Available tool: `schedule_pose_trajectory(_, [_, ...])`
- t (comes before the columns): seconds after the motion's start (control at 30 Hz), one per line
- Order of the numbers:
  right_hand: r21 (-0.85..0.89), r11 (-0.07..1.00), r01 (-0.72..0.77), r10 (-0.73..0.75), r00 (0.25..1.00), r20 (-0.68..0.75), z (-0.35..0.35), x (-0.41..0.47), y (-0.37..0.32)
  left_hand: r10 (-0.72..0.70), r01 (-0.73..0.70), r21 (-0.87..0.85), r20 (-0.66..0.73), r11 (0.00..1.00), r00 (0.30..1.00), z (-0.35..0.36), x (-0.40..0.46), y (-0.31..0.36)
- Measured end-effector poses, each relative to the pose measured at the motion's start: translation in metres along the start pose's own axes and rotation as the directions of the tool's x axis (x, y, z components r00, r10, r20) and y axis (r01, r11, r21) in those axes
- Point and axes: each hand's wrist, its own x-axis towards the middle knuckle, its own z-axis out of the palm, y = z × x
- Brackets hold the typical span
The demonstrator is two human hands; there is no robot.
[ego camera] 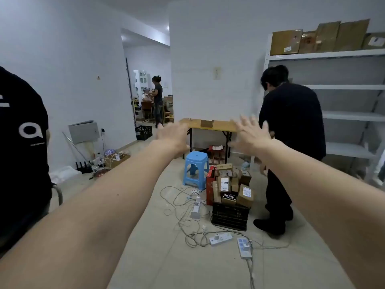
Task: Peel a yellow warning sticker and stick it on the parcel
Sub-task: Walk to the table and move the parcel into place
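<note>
A wide room is opening out ahead, with a white shelving unit running along the right wall and carrying brown cartons on its top shelf, and a person in dark clothes bending beside it. Further in, a yellow-topped folding table is standing against the far wall, and one small cardboard parcel is sitting alone near the middle of the table top, closer to its back edge than its front. On the floor in front, a blue plastic stool is standing next to a black crate heaped with more small boxes, with power strips and cables trailing across the tiles. Both arms are stretching forward at full reach: the left hand is spreading flat with nothing in it, and the right hand is likewise splayed and empty, each well apart from the parcel. No yellow warning sticker is showing anywhere; it may be lying on the table, but the distance and motion blur are making that impossible to settle. Judging by its look, the parcel is probably light and stiff-sided, easy to steady with one palm on its top face. A sticker would be thin, floppy and prone to curling onto itself, so lifting it by one corner between fingertip and thumbnail seems the safest hold.
</note>
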Motion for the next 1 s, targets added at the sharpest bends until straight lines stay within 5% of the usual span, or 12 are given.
schedule_pose_trajectory(0.37, [0.038, 0.982, 0.186, -0.190, 0.971, 0.147, 0.061, -0.003, -0.035, 0.039, -0.058, 0.087, 0.206, 0.995, 0.978, 0.062, -0.021, -0.037])
schedule_pose_trajectory(1.0, [0.047, 0.975, 0.219, -0.224, 0.938, 0.264, 0.152, 0.055, -0.126, 0.015, -0.043, 0.072, 0.343, 0.997, 0.939, 0.141, -0.002, -0.150])
